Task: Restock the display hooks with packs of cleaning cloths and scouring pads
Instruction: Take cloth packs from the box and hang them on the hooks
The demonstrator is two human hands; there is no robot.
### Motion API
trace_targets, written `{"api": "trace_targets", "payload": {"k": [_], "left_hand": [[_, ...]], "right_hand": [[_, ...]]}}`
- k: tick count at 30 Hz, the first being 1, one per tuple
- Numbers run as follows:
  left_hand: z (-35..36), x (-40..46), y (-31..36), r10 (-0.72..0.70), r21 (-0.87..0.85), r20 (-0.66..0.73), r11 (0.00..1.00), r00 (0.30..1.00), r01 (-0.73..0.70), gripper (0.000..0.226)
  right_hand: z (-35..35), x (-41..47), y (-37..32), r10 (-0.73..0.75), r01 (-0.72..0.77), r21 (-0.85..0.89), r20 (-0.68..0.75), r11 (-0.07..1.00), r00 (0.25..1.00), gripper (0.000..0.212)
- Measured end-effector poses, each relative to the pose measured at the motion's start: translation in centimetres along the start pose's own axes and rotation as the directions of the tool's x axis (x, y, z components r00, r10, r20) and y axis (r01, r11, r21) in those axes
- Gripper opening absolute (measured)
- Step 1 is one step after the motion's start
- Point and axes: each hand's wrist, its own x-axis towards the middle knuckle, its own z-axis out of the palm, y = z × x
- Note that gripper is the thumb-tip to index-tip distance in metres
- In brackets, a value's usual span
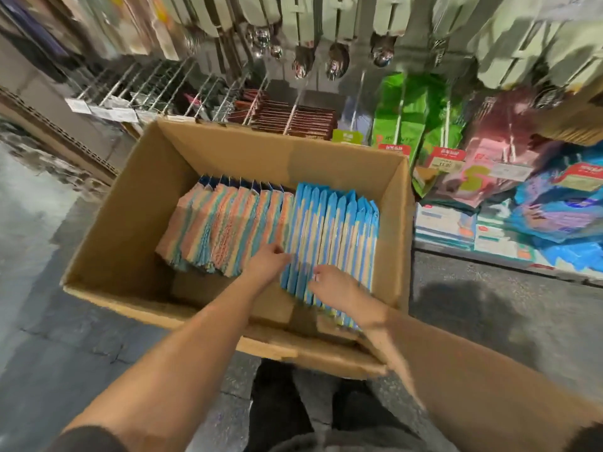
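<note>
A cardboard box [140,203] stands on the floor below the display. Inside it stand two rows of packs: multicoloured cloth packs [228,223] on the left, blue-and-tan packs [336,236] on the right. My left hand [269,262] reaches in, and its fingertips touch the near left edge of the blue-and-tan row. My right hand [332,285] lies over the near end of that same row, fingers curled at the pack tops. Whether either hand grips a pack is unclear.
Empty wire hooks [143,83] jut out at the upper left. Brown packs [293,120], green packs [404,119], pink packs [489,161] and blue packs [561,216] hang or lie on the display. Ladles hang above. My shoes [280,409] stand on grey floor.
</note>
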Motion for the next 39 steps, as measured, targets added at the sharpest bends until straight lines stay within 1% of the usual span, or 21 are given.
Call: {"api": "trace_targets", "payload": {"k": [1, 5, 7, 9, 12, 14, 15, 16, 18, 20, 22, 23, 24, 25, 28, 30, 33, 34, 36, 37, 39], "left_hand": [[0.0, 1.6, -0.3, -0.014, 0.012, 0.026, 1.000, 1.000, 0.014, 0.029], [0.6, 8.0, -1.0, -0.002, 0.049, 0.141, 0.999, 0.990, -0.005, 0.061], [0.9, 10.5, -1.1, 0.003, 0.097, 0.192, 0.995, 0.981, -0.022, 0.068], [1.3, 12.2, -1.1, 0.007, 0.131, 0.240, 0.991, 0.971, -0.040, 0.069], [2.2, 14.6, -1.4, 0.047, 0.052, 0.297, 0.997, 0.954, -0.065, 0.075], [2.8, 15.8, -1.8, 0.058, 0.018, 0.301, 0.998, 0.952, -0.067, 0.090], [3.0, 16.1, -1.9, 0.040, 0.031, 0.300, 0.998, 0.953, -0.052, 0.098], [3.2, 16.3, -1.9, 0.032, 0.041, 0.288, 0.998, 0.957, -0.046, 0.100], [3.7, 16.7, -1.6, 0.015, 0.058, 0.262, 0.998, 0.965, -0.031, 0.095], [4.3, 16.8, -1.0, -0.037, 0.106, 0.221, 0.994, 0.975, 0.013, 0.089], [5.0, 17.1, -0.4, -0.082, 0.171, 0.183, 0.984, 0.980, 0.051, 0.091], [5.3, 17.1, -0.2, -0.093, 0.202, 0.180, 0.978, 0.979, 0.056, 0.094], [5.6, 17.3, -0.2, -0.091, 0.233, 0.177, 0.971, 0.980, 0.048, 0.095], [5.8, 17.3, -0.2, -0.077, 0.261, 0.158, 0.965, 0.984, 0.034, 0.091], [6.2, 17.8, -0.3, 0.001, 0.313, 0.072, 0.949, 0.997, -0.023, 0.067], [5.9, 17.9, -0.2, 0.025, 0.273, 0.077, 0.961, 0.997, -0.045, 0.059], [3.9, 16.5, 0.1, 0.005, 0.217, 0.117, 0.976, 0.993, -0.031, 0.053], [3.0, 15.7, 0.2, 0.025, 0.193, 0.109, 0.980, 0.994, -0.046, 0.054], [0.9, 14.0, 0.3, 0.080, 0.122, 0.104, 0.988, 0.991, -0.093, 0.057], [-0.4, 12.8, 0.6, 0.106, 0.063, 0.118, 0.991, 0.987, -0.114, 0.055], [-3.1, 10.9, 1.0, 0.179, -0.054, 0.140, 0.983, 0.974, -0.173, 0.050]], "right_hand": [[0.9, 1.1, -0.3, 0.030, -0.030, 0.029, -0.002, 0.999, 1.000, 0.050], [4.1, 5.2, -2.2, 0.213, -0.214, 0.146, 0.021, 0.966, 0.977, 0.055], [5.5, 6.7, -3.1, 0.275, -0.267, 0.189, -0.018, 0.945, 0.961, 0.057], [6.6, 7.9, -3.8, 0.340, -0.323, 0.198, -0.054, 0.925, 0.939, 0.058], [7.9, 9.5, -4.6, 0.450, -0.402, 0.291, -0.120, 0.868, 0.885, 0.060], [8.1, 10.4, -5.3, 0.476, -0.426, 0.291, -0.129, 0.857, 0.870, 0.066], [8.2, 10.7, -5.6, 0.483, -0.437, 0.277, -0.127, 0.856, 0.866, 0.067], [8.4, 11.0, -5.8, 0.487, -0.439, 0.273, -0.138, 0.856, 0.863, 0.067], [9.0, 11.3, -6.2, 0.484, -0.429, 0.281, -0.168, 0.859, 0.859, 0.072], [9.8, 11.8, -6.4, 0.505, -0.443, 0.310, -0.160, 0.841, 0.848, 0.084], [10.4, 12.2, -6.5, 0.499, -0.456, 0.263, -0.127, 0.850, 0.857, 0.092], [10.5, 12.3, -6.6, 0.505, -0.467, 0.252, -0.118, 0.848, 0.855, 0.092], [10.7, 12.6, -6.5, 0.518, -0.478, 0.264, -0.108, 0.838, 0.848, 0.090], [10.7, 12.7, -6.5, 0.527, -0.482, 0.289, -0.101, 0.827, 0.844, 0.088], [11.0, 13.3, -5.7, 0.511, -0.422, 0.402, -0.143, 0.813, 0.848, 0.086], [10.5, 13.1, -5.2, 0.499, -0.370, 0.486, -0.167, 0.792, 0.850, 0.082], [9.9, 12.3, -4.2, 0.437, -0.307, 0.555, -0.116, 0.773, 0.892, 0.076], [8.7, 10.9, -4.8, 0.415, -0.280, 0.573, -0.117, 0.770, 0.902, 0.069], [6.5, 8.1, -5.2, 0.367, -0.199, 0.645, -0.136, 0.738, 0.920, 0.041], [5.5, 6.6, -5.2, 0.334, -0.161, 0.672, -0.136, 0.723, 0.933, 0.034], [3.5, 3.7, -5.0, 0.313, -0.109, 0.701, -0.169, 0.705, 0.935, 0.032]]}}
